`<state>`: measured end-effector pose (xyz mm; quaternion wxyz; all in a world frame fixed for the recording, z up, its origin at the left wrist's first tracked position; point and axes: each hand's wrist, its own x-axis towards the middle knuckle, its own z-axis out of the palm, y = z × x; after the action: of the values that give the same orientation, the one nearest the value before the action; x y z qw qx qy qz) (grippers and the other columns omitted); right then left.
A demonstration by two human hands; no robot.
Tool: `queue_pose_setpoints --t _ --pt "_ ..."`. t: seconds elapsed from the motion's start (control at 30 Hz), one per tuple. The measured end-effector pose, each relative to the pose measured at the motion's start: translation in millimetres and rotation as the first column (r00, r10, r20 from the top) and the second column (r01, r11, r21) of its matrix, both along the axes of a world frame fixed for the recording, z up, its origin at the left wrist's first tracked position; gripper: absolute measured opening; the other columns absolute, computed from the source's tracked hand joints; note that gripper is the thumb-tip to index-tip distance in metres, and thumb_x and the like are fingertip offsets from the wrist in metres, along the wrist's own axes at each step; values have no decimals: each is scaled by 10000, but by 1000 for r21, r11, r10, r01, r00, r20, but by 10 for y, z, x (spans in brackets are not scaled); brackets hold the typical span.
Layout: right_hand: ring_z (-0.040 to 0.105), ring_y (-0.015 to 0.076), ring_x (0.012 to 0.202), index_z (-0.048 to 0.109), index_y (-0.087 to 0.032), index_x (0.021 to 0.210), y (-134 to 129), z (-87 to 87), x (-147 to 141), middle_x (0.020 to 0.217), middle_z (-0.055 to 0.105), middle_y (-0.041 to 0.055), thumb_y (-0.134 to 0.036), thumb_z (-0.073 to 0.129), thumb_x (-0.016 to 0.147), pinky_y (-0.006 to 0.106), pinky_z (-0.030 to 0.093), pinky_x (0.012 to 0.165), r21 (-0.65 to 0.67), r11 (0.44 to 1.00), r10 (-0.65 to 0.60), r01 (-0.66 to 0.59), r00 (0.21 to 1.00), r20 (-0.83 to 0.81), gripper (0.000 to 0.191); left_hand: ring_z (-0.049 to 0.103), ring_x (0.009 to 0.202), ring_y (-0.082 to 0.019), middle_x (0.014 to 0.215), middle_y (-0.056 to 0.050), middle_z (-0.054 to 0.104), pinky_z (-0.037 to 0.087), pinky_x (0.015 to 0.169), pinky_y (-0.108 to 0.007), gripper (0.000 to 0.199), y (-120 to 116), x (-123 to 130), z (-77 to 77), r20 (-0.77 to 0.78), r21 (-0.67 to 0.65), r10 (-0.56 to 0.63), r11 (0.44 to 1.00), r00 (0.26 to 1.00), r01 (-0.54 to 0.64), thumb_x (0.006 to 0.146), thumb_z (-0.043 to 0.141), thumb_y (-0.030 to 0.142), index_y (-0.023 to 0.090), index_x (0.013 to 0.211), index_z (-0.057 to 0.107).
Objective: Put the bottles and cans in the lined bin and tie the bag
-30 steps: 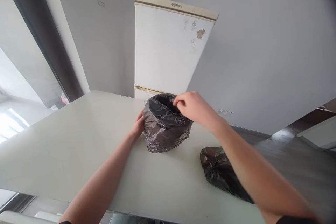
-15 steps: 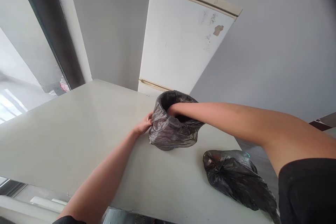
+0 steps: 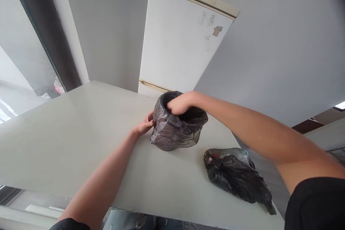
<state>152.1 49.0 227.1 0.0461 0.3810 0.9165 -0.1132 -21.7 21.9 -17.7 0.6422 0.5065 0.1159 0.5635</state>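
A dark plastic trash bag [image 3: 175, 133] lines a round bin, its top edge folded down over the outside. Only the bin's base [image 3: 165, 148] shows below the bag, on the table. My left hand [image 3: 145, 124] rests against the left side of the lined bin, thumb and fingers apart, fingertips touching the plastic. Through the opening reaches my right hand [image 3: 180, 105], bent at the wrist near the left inner rim. Its fingers are hidden inside, so whether they hold anything does not show. A second black plastic bag [image 3: 234, 172], knotted and bulging, lies to the right.
The pale table [image 3: 81, 133] stretches far to the left, and its front edge runs just before my legs [image 3: 129, 219]. A white fridge [image 3: 180, 39] stands behind the table against a grey wall [image 3: 269, 43]. A dark-framed opening [image 3: 40, 25] is at the far left.
My right hand has risen inside the bag, so more of its back shows above the rim. My left hand stays at the bin's side. The view has shifted slightly.
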Motion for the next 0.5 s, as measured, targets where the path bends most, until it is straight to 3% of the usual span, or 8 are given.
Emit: queue_pose_setpoints --t 0.03,0.07,0.13,0.17,0.23,0.27,0.4,0.5 --pt "586 178 547 684 -209 651 -114 152 65 615 647 10 -233 754 773 351 499 621 -50 999 4 1 994 113 143 661 1288 -358 1300 -148 735 525 1093 -406 893 6 1 -5 -4 -5 -1 1000 1000 1 681 943 620 218 1426 662" --pt "595 187 574 688 -208 677 -255 273 139 627 649 20 -249 681 859 360 500 645 -3 999 -36 36 995 96 187 675 1264 -358 1277 -151 744 541 1068 -400 883 11 2 -8 -12 -13 -6 1000 1000 6 676 947 616 206 1408 672" --pt "656 210 729 713 -209 822 -600 373 289 740 690 38 -326 555 1005 375 525 753 257 952 -92 166 956 -279 269 703 1206 -353 1225 -151 762 570 1006 -384 852 11 4 0 -28 -23 -13 1000 1000 12 661 969 577 188 1368 693" --pt "684 221 852 722 -214 935 -787 338 353 858 724 48 -354 525 1044 384 536 827 365 899 -45 244 878 -476 265 716 1174 -346 1203 -146 769 579 978 -374 823 5 4 14 -29 -21 -12 1000 1000 11 661 979 543 186 1348 702" --pt "684 236 1040 704 -223 1074 -1143 113 433 1059 739 69 -404 570 1056 402 540 943 479 820 105 314 739 -665 226 733 1121 -322 1176 -127 776 586 944 -354 743 -15 2 58 -17 -5 1 1000 1000 -1 678 985 470 190 1312 717" --pt "668 247 1118 696 -228 1127 -1292 -55 449 1147 730 80 -425 636 1032 416 529 999 519 803 172 293 720 -672 227 737 1100 -309 1171 -117 776 588 933 -347 709 -29 1 87 -9 4 10 1000 1000 -10 690 981 446 194 1300 722" --pt "629 268 1221 607 -246 1388 -1594 -714 419 1337 686 100 -288 704 1005 478 439 1125 671 709 212 217 842 -497 397 738 1019 -278 1138 -104 774 599 868 -336 668 -83 -1 187 -22 6 44 999 999 -44 698 981 405 188 1277 727" --pt "635 245 1189 481 -231 1518 -1586 -902 406 1292 699 93 -152 608 1031 488 372 1177 722 638 152 269 875 -460 510 732 1028 -279 1138 -112 768 593 844 -323 692 -88 13 203 -51 4 58 998 997 -58 687 987 418 187 1284 721"
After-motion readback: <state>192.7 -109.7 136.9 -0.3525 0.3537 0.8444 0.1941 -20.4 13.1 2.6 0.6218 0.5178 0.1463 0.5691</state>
